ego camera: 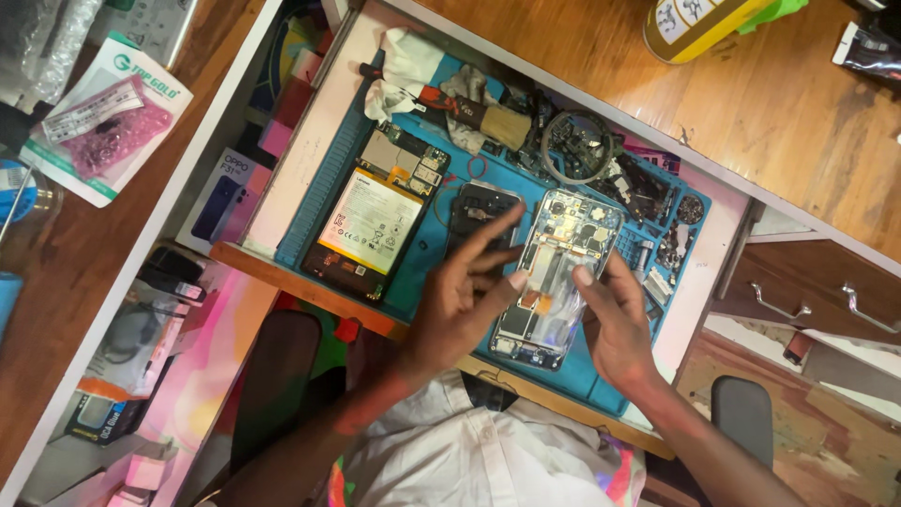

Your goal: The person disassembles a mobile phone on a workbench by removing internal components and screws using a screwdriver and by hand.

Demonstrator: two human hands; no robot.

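Note:
An opened phone with its back cover off lies on a blue work mat, its circuit boards and flex cables bare. My right hand grips the phone's right edge, thumb resting on its middle. My left hand has its fingers spread; its thumb tip touches the phone's left side and the index finger points up over a black phone part. I see nothing held in the left hand.
A second opened device with a white-labelled battery lies at the mat's left. A brush, a white cloth, a ring-shaped part and several small parts crowd the far side. A phone box sits left, drawer handles right.

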